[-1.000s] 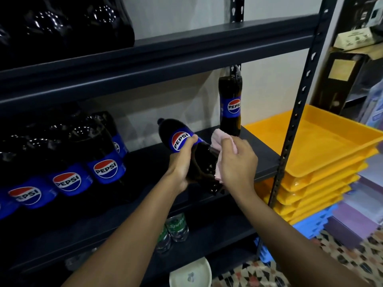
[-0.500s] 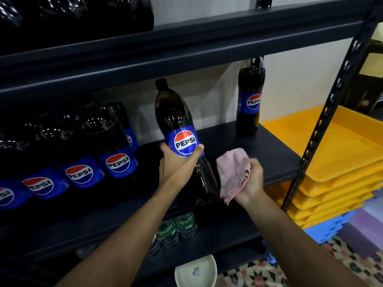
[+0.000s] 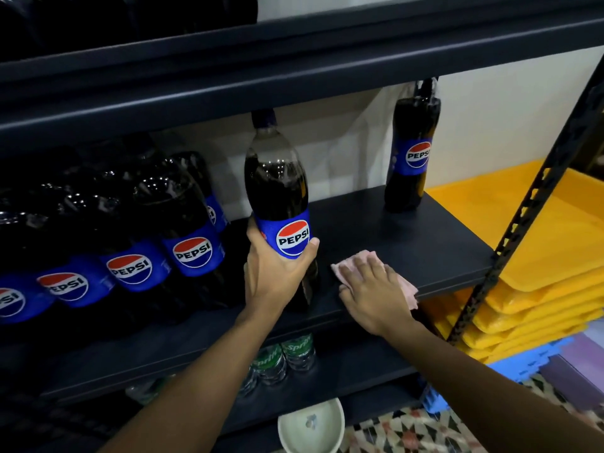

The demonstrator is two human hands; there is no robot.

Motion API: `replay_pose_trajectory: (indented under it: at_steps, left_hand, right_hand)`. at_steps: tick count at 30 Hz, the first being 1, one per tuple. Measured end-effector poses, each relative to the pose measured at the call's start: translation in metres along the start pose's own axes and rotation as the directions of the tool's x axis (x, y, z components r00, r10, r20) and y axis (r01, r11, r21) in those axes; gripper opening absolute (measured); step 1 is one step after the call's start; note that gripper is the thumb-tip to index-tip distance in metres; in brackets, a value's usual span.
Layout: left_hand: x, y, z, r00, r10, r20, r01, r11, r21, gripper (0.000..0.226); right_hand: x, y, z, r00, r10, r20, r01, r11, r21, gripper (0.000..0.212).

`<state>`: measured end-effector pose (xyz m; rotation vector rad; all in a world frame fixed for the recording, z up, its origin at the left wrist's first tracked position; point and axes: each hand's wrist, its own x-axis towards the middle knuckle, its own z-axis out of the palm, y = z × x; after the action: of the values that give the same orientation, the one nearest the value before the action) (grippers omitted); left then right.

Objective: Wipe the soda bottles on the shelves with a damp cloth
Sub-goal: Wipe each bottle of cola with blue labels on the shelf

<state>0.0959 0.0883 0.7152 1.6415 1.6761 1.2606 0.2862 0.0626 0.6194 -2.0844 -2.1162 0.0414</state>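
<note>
Wrapping left fingers (image 3: 253, 233) round the bottle (image 3: 277, 191), right fingers (image 3: 367, 269) spread flat atop cloth (image 3: 340, 269).

Light: dim under the upper shelf (image 3: 294, 70), brighter on the yellow trays (image 3: 539, 240).
Glare: small highlights on packed bottles (image 3: 150, 184).
Edges: upright post (image 3: 516, 220) bows.

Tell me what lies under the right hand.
A pink cloth lies flat on the dark shelf beneath the right hand. Only the cloth's edges show; the hand covers its middle.
</note>
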Motion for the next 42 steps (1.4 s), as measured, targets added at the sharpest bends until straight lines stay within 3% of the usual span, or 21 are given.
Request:
replay_pose_trajectory:
  at_steps: [5,8,12,15,17,22,30,36,42]
  left_hand:
    - [-0.006,-0.011,-0.004,1.000,0.012,-0.002,-0.012,0.997,-0.083,0.116]
    - [-0.005,-0.013,-0.007,0.999,0.016,0.034,-0.013,0.996,-0.090,0.120]
    - [-0.008,-0.024,-0.018,0.992,0.055,0.118,-0.038,0.988,-0.147,0.124]
    - [-0.018,-0.038,-0.031,0.988,0.045,0.145,-0.031,0.994,-0.100,0.094]
    - [-0.025,-0.046,-0.038,0.988,0.032,0.149,-0.021,0.997,-0.074,0.079]
    - [-0.028,-0.055,-0.043,0.983,0.017,0.184,-0.017,1.000,-0.003,0.074]
    - [-0.017,-0.056,-0.023,0.995,-0.053,0.084,0.054,0.998,-0.011,0.060]
    - [0.004,-0.045,-0.012,0.986,-0.118,0.114,0.109,0.991,0.083,0.072]
    - [0.028,-0.045,-0.009,0.976,-0.187,0.113,0.177,0.979,0.098,0.071]
  right_hand:
    - [0.003,-0.002,-0.007,0.998,0.025,0.054,-0.026,0.999,0.029,0.076]
    - [0.010,-0.010,-0.022,0.996,0.045,0.071,-0.052,0.993,0.106,0.064]
    - [0.013,-0.034,-0.056,0.998,-0.016,-0.066,0.047,0.866,0.498,0.063]
    - [0.015,-0.052,-0.082,0.990,-0.069,-0.123,0.132,0.760,0.636,0.069]
    - [0.016,-0.057,-0.091,0.992,-0.096,-0.085,0.128,0.733,0.668,0.075]
    - [0.021,-0.064,-0.086,0.984,-0.174,-0.039,0.154,0.716,0.681,0.077]
    - [0.043,-0.080,-0.064,0.985,-0.090,-0.144,0.163,0.746,0.646,0.076]
    - [0.083,-0.102,-0.058,0.982,-0.072,-0.177,0.171,0.740,0.650,0.063]
    - [0.109,-0.118,-0.053,0.986,-0.055,-0.160,0.151,0.711,0.687,0.056]
